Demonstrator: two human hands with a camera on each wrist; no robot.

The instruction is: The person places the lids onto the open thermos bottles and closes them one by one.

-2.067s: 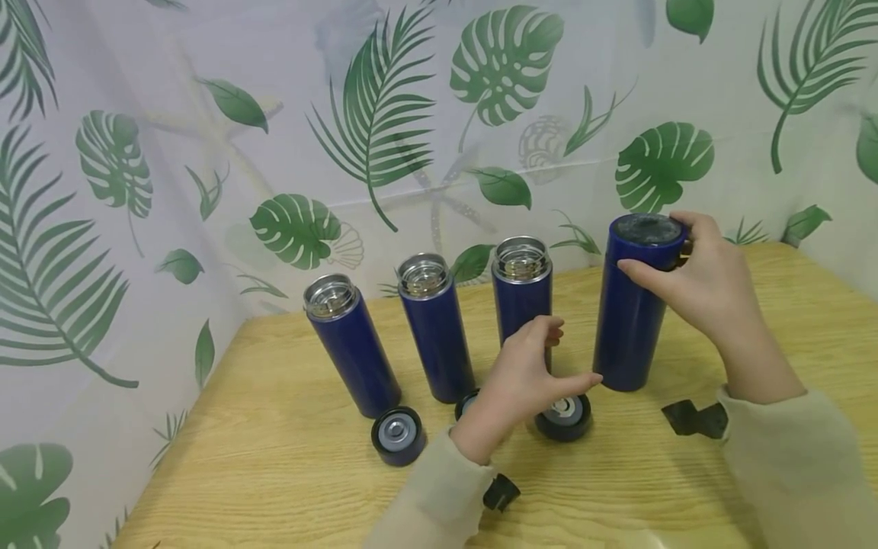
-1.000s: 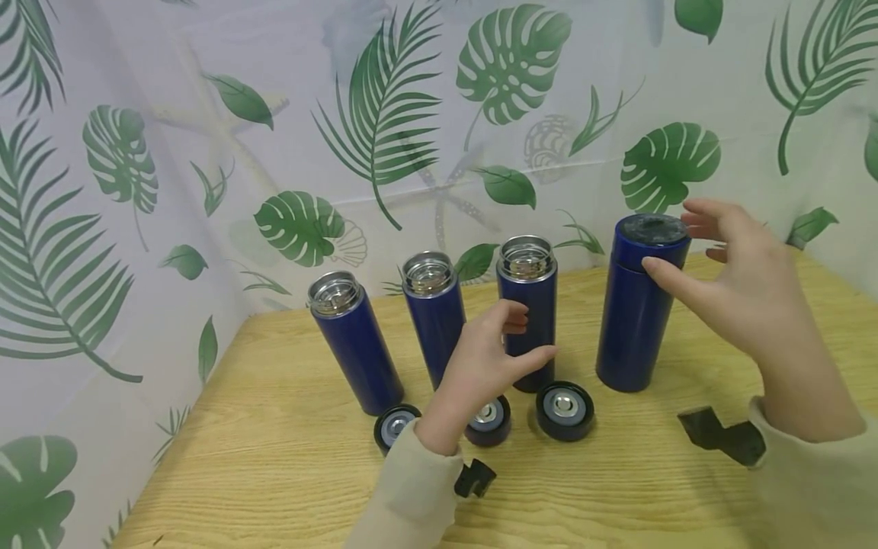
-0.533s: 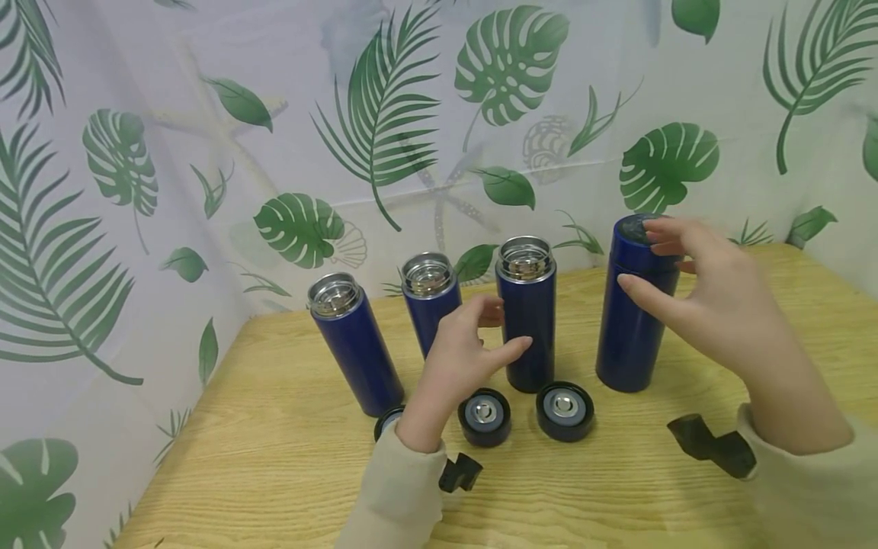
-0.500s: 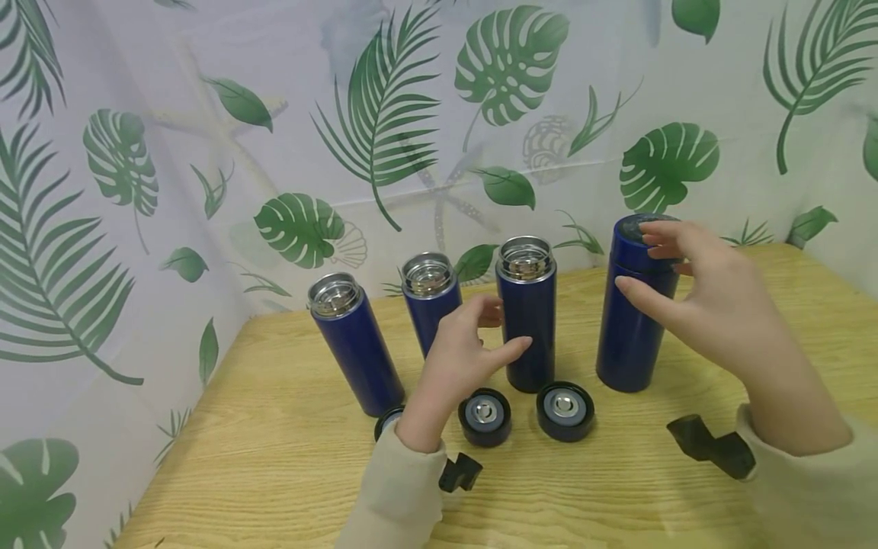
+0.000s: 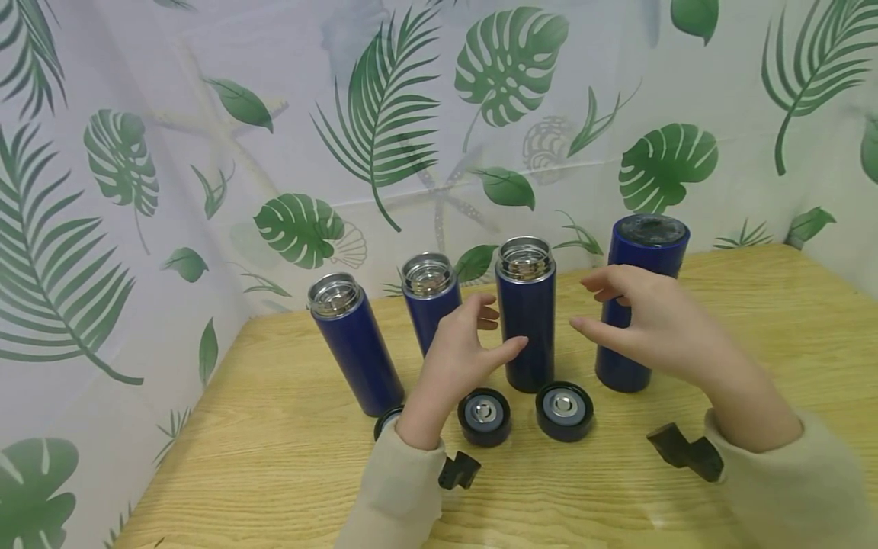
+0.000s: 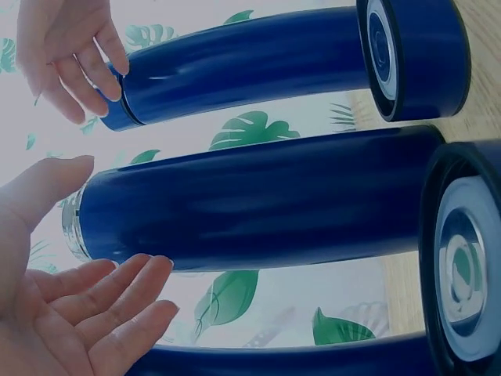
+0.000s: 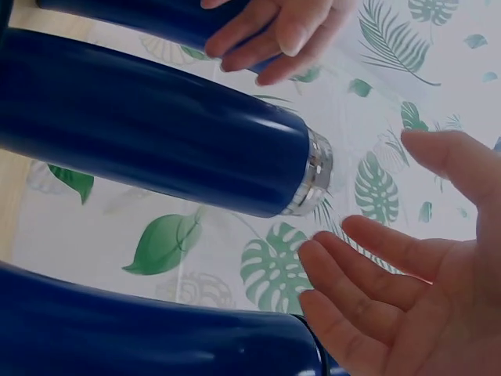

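Observation:
Several blue thermos bottles stand upright in a row. The rightmost bottle (image 5: 648,252) has its lid on; the bottle at centre right (image 5: 527,320), the second bottle (image 5: 428,286) and the leftmost bottle (image 5: 357,351) show bare steel mouths. My left hand (image 5: 456,351) hovers with loosely bent fingers before the second and centre-right bottles, holding nothing. My right hand (image 5: 658,320) is in front of the lidded bottle, fingers spread and nothing in its grasp. Upturned lids lie before the bottles: a right lid (image 5: 565,412), a middle lid (image 5: 485,417) and a left lid (image 5: 386,422), mostly hidden by my left arm.
The bottles and lids share a wooden table (image 5: 274,457). A leaf-patterned cloth (image 5: 274,152) hangs behind and to the left. Black wrist-worn pieces (image 5: 459,470) jut from both sleeves.
My right hand has let go of the lidded bottle's top and moved down and left in front of it. My left hand shifted left, away from the right lid, then stayed nearly still.

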